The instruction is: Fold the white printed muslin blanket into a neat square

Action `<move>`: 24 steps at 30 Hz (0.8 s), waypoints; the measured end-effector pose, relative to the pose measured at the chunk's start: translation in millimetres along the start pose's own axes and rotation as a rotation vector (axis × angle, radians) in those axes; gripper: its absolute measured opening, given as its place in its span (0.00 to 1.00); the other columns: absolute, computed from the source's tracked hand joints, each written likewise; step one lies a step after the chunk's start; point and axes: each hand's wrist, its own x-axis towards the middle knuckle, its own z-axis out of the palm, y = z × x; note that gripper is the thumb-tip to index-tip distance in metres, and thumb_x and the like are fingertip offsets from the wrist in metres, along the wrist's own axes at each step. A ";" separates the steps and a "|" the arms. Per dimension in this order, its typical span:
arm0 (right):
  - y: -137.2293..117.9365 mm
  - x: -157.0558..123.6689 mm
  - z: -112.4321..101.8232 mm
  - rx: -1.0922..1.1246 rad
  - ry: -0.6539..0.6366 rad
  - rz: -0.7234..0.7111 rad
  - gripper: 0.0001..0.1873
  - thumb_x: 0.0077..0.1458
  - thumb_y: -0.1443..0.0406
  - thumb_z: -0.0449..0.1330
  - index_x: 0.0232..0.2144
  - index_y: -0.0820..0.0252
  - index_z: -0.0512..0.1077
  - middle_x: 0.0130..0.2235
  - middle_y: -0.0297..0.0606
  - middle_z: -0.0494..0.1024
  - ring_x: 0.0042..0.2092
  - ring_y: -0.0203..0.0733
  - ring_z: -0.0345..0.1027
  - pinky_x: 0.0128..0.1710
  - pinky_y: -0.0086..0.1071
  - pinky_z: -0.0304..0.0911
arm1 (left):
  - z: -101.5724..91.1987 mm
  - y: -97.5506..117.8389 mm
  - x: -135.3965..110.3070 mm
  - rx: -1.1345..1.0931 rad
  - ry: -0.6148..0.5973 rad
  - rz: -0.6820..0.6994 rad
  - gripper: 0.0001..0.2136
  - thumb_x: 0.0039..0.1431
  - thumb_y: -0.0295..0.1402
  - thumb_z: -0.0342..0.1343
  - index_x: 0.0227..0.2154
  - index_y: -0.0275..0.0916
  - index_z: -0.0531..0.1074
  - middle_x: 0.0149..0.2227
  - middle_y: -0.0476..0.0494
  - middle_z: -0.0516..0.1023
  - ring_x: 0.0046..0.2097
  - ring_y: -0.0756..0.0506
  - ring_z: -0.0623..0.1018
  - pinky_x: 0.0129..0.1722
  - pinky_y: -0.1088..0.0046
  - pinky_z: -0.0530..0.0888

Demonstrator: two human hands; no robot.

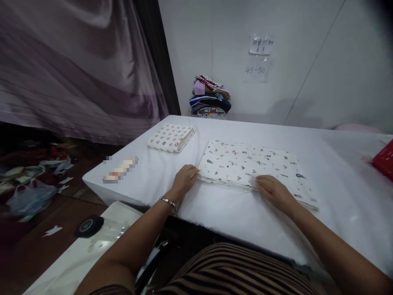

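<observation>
A folded white cloth with small dark prints [250,164] lies flat on the white table [239,213] in front of me. My left hand [185,178] pinches its near left corner, fingers closed on the edge. My right hand [273,190] rests on the near edge further right, fingers curled onto the fabric. A bracelet sits on my left wrist.
A smaller folded patterned cloth [171,137] lies at the table's far left. A stack of coloured fabrics [210,97] stands at the back by the wall. A red item [383,159] is at the right edge. Scraps litter the floor at left; a black round object [89,226] sits on a low white surface.
</observation>
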 end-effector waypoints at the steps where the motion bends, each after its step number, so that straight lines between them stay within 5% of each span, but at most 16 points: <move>1: -7.0 7.9 5.4 0.025 -0.023 -0.036 0.16 0.61 0.60 0.48 0.40 0.56 0.75 0.46 0.43 0.76 0.49 0.48 0.68 0.51 0.44 0.63 | 0.0 -1.1 0.5 0.005 -0.014 0.036 0.07 0.59 0.28 0.53 0.37 0.40 0.75 0.40 0.44 0.76 0.43 0.46 0.72 0.44 0.68 0.70; 5: -32.5 34.7 26.7 0.077 -0.083 -0.156 0.16 0.62 0.63 0.48 0.38 0.57 0.75 0.44 0.43 0.76 0.47 0.45 0.68 0.48 0.39 0.63 | 4.3 -0.5 4.6 0.058 -0.130 0.179 0.08 0.59 0.29 0.53 0.38 0.40 0.75 0.42 0.43 0.76 0.45 0.45 0.71 0.45 0.65 0.68; 12: -58.1 60.2 47.6 0.002 -0.173 -0.182 0.13 0.61 0.65 0.50 0.36 0.60 0.75 0.38 0.42 0.75 0.42 0.44 0.66 0.43 0.36 0.61 | 5.2 0.8 12.7 0.138 -0.264 0.213 0.08 0.61 0.30 0.51 0.38 0.41 0.75 0.40 0.43 0.76 0.44 0.44 0.71 0.43 0.65 0.66; 24: -66.2 67.9 57.7 -0.049 -0.160 -0.172 0.19 0.64 0.64 0.45 0.33 0.60 0.76 0.36 0.43 0.74 0.40 0.43 0.64 0.39 0.33 0.59 | 3.4 0.6 14.8 0.256 -0.250 0.318 0.09 0.63 0.27 0.47 0.33 0.38 0.72 0.36 0.43 0.74 0.40 0.45 0.70 0.40 0.67 0.64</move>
